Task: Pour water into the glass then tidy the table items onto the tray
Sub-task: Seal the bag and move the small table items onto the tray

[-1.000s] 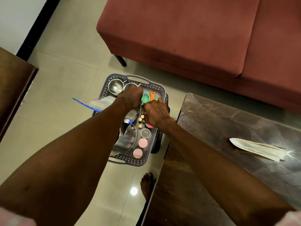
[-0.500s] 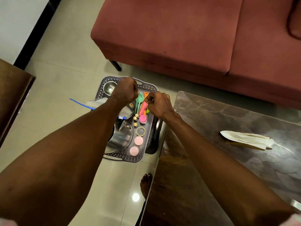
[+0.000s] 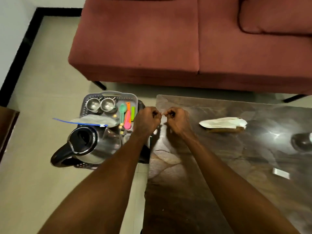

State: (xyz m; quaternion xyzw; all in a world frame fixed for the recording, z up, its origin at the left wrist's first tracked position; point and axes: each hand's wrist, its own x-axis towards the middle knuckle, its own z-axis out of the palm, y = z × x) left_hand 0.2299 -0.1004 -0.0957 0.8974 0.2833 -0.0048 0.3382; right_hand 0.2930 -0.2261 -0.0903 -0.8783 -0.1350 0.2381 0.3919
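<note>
A grey perforated tray sits on the floor left of the dark marble table. It holds two steel bowls, coloured plastic spoons, a zip bag with a blue strip and a steel kettle with a black handle. My left hand and my right hand are curled close together over the table's left edge. Between them they pinch a thin clear plastic piece, seemingly a bag; it is hard to make out. A dark round object shows blurred at the right edge.
A white folded paper lies on the table right of my hands, and a small white card lies nearer. A red sofa stands behind table and tray. Brown wooden furniture is at the far left.
Both hands left the spoons in the tray and moved right to the table's left edge, now pinching a clear piece between them. The view shifted, showing the kettle and more table.
</note>
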